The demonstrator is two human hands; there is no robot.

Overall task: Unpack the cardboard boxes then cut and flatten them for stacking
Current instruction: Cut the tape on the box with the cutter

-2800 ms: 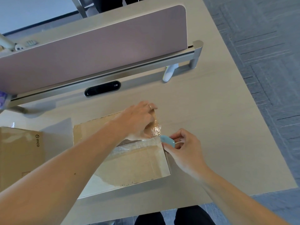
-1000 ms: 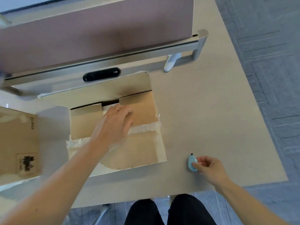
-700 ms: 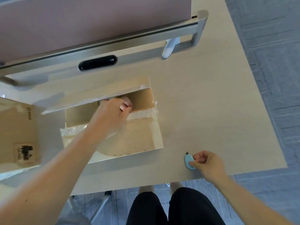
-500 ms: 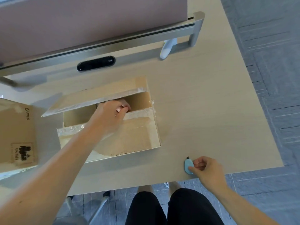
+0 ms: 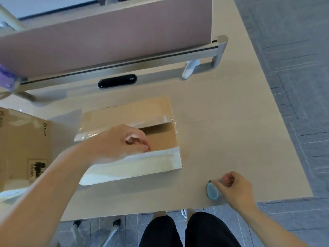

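Observation:
A small brown cardboard box (image 5: 156, 139) with torn clear tape lies on the middle of the table. Its far flap (image 5: 130, 111) is down flat, and its near flap (image 5: 142, 159) slopes toward me. My left hand (image 5: 121, 141) lies across the gap between the flaps, fingers curled at the near flap's taped edge. My right hand (image 5: 235, 189) pinches a small light-blue cutter (image 5: 212, 191) that rests on the table near the front edge, right of the box. A bigger cardboard box (image 5: 23, 150) with black print lies at the left.
A pink divider panel (image 5: 106, 32) on a metal rail (image 5: 160, 61) stands along the back, with a black oval device (image 5: 117, 81) and a white object (image 5: 189, 69) below it. The table's front edge (image 5: 178, 208) runs just above my legs. Grey carpet lies to the right.
The far flap, raised half a second ago, has come down flat. My left hand has drawn back from inside the box to the near flap's edge. My right hand stays on the cutter.

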